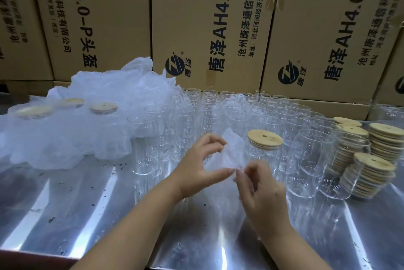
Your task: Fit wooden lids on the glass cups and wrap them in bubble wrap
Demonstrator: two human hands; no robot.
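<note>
My left hand (202,162) and my right hand (261,191) both pinch a small translucent sheet of bubble wrap (227,156) in front of me, above the metal table. Just behind the sheet stands a glass cup (262,160) with a round wooden lid (265,139) on top. Several rows of bare glass cups (218,112) fill the table behind it. Stacks of wooden lids (371,169) stand at the right.
A heap of bubble wrap (87,121) lies at the left, with lidded, wrapped cups (102,107) among it. Tall cardboard boxes (207,29) wall off the back. The shiny metal table (87,204) reaches to its near edge at the bottom left.
</note>
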